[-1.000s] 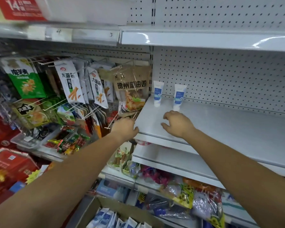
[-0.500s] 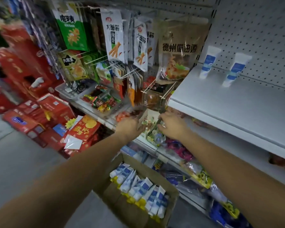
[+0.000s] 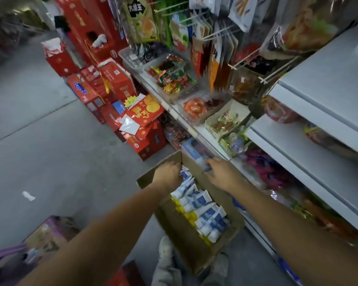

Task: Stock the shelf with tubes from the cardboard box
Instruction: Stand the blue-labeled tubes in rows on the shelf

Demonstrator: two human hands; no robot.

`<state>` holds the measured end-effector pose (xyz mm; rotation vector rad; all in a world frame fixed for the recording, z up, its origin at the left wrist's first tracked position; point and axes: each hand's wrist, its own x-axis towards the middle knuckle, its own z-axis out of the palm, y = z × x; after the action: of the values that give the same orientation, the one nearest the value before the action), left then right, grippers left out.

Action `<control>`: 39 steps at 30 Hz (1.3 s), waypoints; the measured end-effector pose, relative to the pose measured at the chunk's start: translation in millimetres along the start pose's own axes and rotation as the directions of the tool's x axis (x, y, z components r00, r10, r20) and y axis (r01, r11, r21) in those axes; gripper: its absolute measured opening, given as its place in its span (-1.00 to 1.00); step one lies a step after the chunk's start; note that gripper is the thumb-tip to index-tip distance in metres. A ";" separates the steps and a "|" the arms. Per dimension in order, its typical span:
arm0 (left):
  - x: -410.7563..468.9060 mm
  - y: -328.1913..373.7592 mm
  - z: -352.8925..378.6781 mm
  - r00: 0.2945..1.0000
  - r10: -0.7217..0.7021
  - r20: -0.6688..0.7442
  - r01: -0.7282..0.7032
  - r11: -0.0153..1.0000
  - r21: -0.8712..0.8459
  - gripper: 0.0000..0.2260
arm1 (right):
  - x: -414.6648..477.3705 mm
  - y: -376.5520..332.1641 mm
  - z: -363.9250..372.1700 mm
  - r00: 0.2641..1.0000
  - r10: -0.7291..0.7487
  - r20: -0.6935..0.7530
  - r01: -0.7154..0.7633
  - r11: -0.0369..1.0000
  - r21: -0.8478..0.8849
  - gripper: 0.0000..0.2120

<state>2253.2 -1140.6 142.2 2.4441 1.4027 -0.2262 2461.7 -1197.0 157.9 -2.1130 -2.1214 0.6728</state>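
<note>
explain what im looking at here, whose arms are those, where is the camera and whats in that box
No machine here: these are a person's two bare arms, filmed by one wide-angle camera worn on their head, looking forward and down. On the floor stands an open cardboard box holding rows of white and blue tubes. The left hand dips among the tubes at the box's far end; its fingertips are hidden, so I cannot tell whether it grips one. The right hand reaches over the same end with fingers stretched, holding nothing that shows. To the right is the white shelf to be stocked; hanging snack packets and red gift boxes are beyond.
</note>
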 end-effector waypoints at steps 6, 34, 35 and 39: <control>15.7 -7.2 65.2 0.987 0.045 0.152 -0.054 0.997 0.053 -0.73 | -10.6 22.9 68.4 0.977 0.184 0.109 -0.190 0.980 0.051 -0.69; 78.0 4.3 242.1 0.912 0.174 0.373 -0.169 0.985 -0.046 -0.47 | -36.6 79.4 267.3 0.471 0.834 0.287 -0.881 0.427 0.205 -0.76; 77.5 4.1 244.3 0.912 0.168 0.374 -0.168 0.985 -0.033 -0.46 | -34.9 79.6 269.7 0.455 0.844 0.286 -0.886 0.395 0.242 -0.74; 76.2 1.0 253.1 0.915 0.143 0.378 -0.149 0.989 -0.015 -0.45 | -31.0 74.6 282.8 0.376 0.874 0.308 -0.898 0.262 0.354 -0.64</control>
<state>2297.3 -1166.5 -117.0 2.3388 1.0494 -0.6371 2433.4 -1301.7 -115.6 -2.7851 -0.3423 1.1472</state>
